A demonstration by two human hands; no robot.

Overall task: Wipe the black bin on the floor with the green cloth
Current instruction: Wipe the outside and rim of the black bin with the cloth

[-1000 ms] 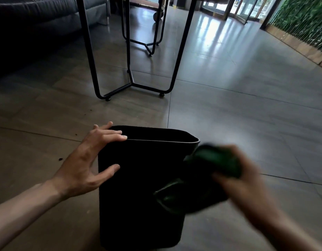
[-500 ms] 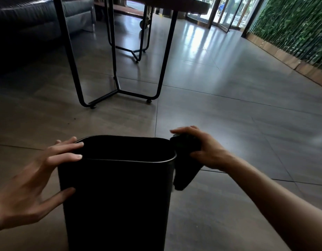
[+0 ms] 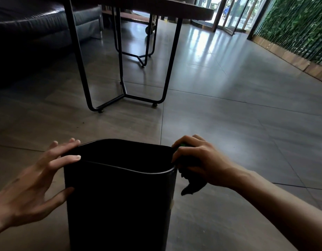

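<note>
We are wiping the upper right edge of the black bin with the green cloth.

Our right hand [image 3: 198, 162], closed around the bunched green cloth [image 3: 191, 185], has come up from the bin's front wall a second ago and is now pressing at the right rim; our left hand [image 3: 37, 182], fingers spread wide, is bracing the left side of the black bin [image 3: 118, 205], standing upright on the floor [image 3: 238, 124]. We judge the rim pass is starting.

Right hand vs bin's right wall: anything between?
Head view: the green cloth, bunched in the right hand, lies against the black bin at its rim.
</note>
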